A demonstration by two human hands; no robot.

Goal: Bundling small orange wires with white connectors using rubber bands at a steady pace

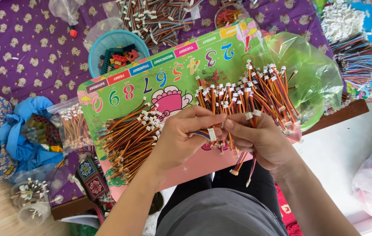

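Observation:
My left hand (180, 137) and my right hand (258, 140) meet over a green and pink lap board (168, 72) resting across my legs. Together they pinch one small cable with a white connector (212, 133) between thumbs and fingertips. My right hand also grips a thick bundle of orange, red and black cables (249, 94) that fans upward, their white connectors at the top; a few loose ends hang below the hand. A second pile of the same cables (129, 137) lies on the board just left of my left hand.
A blue bowl (103, 43) of small parts sits beyond the board beside heaped cables (155, 17). A green plastic bag (312, 74) lies right of the board. More cable bundles (354, 57) and white connectors (339, 19) are far right. A bagged bundle (73, 124) and blue cloth (24, 135) lie left.

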